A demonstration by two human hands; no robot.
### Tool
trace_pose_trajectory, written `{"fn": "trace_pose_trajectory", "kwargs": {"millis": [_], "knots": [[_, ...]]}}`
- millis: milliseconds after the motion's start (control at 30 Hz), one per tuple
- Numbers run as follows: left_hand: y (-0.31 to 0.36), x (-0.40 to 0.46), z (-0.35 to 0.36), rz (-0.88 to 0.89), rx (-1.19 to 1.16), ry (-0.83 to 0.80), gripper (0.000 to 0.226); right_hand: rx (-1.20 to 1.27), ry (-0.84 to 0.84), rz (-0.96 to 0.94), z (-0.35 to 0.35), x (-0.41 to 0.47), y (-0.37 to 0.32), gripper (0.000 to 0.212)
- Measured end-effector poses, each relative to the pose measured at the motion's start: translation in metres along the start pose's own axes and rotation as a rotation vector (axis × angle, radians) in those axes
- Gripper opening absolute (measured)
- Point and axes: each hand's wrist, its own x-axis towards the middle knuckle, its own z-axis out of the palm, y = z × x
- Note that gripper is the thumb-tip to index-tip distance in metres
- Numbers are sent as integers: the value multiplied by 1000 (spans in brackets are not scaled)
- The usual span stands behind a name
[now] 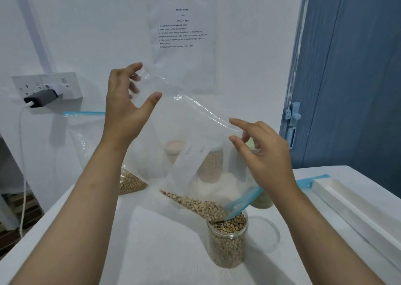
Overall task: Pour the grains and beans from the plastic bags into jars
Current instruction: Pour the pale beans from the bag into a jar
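While tilted into jar point(226, 239), bag point(184, 133), between both hands

Perhaps four jars point(226, 239) — three bags point(184, 137)

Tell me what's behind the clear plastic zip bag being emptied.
Through the clear plastic zip bag, two filled jars with pale lids show blurred against the wall; their contents can't be identified. A third jar is partly hidden by the right hand.

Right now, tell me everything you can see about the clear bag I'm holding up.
The clear plastic bag is tipped mouth-down, its blue zip strip at the rim of the open jar. The left hand holds its raised bottom corner, the right hand pinches its upper edge. Pale beans slide along the lower edge into the jar. It carries a white label.
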Motion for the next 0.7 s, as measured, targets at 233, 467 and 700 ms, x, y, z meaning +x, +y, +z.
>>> {"fn": "trace_pose_trajectory", "kwargs": {"millis": [233,467,700], "knots": [[5,6,2,17,10,1,56,15,33,-7,-2,0,-2,29],[12,18,3,45,38,4,54,19,73,-21,-4,2,-4,29],[14,20,3,38,36,10,54,29,85,-24,-5,6,-5,27]]}}
